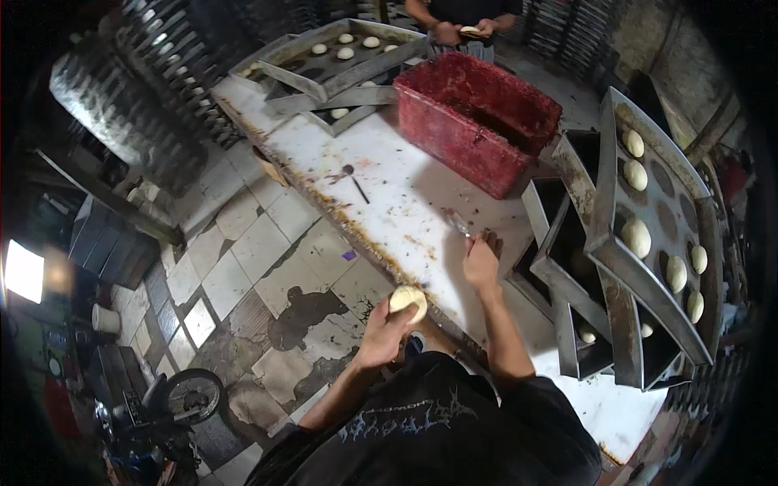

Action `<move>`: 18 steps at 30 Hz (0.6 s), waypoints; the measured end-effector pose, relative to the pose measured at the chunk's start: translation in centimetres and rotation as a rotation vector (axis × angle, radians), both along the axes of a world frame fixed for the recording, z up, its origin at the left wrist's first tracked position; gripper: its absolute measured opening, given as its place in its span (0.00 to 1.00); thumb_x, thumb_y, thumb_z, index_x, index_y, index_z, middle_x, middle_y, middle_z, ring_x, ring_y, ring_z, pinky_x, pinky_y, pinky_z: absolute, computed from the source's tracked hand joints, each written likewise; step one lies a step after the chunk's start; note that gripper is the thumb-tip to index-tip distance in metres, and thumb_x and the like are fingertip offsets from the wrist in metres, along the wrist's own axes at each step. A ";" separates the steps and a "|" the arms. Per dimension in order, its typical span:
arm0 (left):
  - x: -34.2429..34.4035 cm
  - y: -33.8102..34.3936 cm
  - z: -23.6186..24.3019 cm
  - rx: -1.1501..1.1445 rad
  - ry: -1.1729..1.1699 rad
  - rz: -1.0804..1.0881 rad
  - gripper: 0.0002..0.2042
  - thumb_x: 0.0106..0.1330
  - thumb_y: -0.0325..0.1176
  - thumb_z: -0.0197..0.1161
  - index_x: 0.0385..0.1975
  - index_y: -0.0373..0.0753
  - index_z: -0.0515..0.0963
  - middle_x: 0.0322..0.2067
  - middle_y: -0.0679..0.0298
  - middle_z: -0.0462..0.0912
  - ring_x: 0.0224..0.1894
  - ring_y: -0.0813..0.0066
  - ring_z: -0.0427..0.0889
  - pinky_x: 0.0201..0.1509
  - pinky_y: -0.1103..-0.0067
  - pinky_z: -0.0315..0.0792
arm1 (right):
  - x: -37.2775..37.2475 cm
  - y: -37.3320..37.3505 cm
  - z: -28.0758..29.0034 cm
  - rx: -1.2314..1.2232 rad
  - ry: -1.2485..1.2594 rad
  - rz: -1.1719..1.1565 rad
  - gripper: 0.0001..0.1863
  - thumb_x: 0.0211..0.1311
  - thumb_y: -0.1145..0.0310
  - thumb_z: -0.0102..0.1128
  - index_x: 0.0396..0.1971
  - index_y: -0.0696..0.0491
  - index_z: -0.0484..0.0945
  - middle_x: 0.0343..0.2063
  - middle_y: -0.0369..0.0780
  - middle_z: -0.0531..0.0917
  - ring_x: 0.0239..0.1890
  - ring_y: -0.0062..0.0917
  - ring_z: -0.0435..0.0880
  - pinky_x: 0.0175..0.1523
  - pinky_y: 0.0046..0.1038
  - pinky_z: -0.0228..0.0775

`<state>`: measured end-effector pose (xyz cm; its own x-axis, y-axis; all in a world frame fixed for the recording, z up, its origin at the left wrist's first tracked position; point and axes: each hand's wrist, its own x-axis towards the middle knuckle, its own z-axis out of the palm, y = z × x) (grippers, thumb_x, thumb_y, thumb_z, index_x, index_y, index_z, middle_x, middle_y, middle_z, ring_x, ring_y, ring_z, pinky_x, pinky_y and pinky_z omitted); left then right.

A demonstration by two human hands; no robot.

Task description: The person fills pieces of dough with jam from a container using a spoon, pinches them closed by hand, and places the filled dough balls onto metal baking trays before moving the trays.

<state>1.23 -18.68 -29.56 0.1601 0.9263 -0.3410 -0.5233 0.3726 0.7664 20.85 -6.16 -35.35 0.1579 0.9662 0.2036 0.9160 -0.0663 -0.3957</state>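
Note:
A pale, round dough ball (408,301) rests in my left hand (384,336), its fingers closed around it just off the table's near edge. My right hand (483,261) is low over the white tabletop (397,174), with its fingers drawn together. From its fingertips sticks out a small, shiny tool (459,224), blurred, with a flat-looking end; its exact kind does not show. A dark-handled brush (356,183) lies farther off on the table, apart from both hands.
A large red tub (478,121) stands on the table. Stacked metal trays with dough balls sit at right (656,211) and far left (344,61). Across the table a person's hands (466,32) hold something pale. Cracked floor tiles (235,279) and a motorbike wheel (194,395) are at left.

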 end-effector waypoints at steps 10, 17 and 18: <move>1.2 16.2 5.9 0.333 -0.005 -0.606 0.25 0.62 0.23 0.56 0.60 0.37 0.59 0.50 0.66 0.70 0.50 0.81 0.69 0.56 0.83 0.64 | -2.7 11.7 18.5 0.485 0.102 -0.049 0.05 0.57 0.72 0.51 0.27 0.59 0.72 0.28 0.51 0.76 0.34 0.48 0.76 0.37 0.41 0.68; -6.8 25.9 4.6 0.026 0.041 -0.764 0.24 0.65 0.36 0.54 0.57 0.30 0.62 0.48 0.61 0.73 0.50 0.77 0.70 0.54 0.80 0.65 | -0.1 31.5 20.5 -0.565 -0.396 -0.010 0.06 0.51 0.72 0.57 0.28 0.57 0.78 0.30 0.44 0.82 0.29 0.36 0.81 0.35 0.36 0.72; -7.8 26.8 4.3 0.026 0.016 -0.793 0.24 0.65 0.36 0.54 0.57 0.30 0.62 0.48 0.61 0.73 0.50 0.77 0.70 0.54 0.80 0.65 | 0.2 33.0 20.1 -1.012 -0.378 -0.017 0.07 0.50 0.71 0.58 0.29 0.56 0.79 0.30 0.41 0.83 0.28 0.32 0.81 0.35 0.33 0.73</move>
<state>-6.61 8.08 -25.27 0.7708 0.5456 -0.3289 -0.0981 0.6118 0.7849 21.04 26.87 -15.25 0.2673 0.7117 -0.6497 0.9632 -0.2176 0.1579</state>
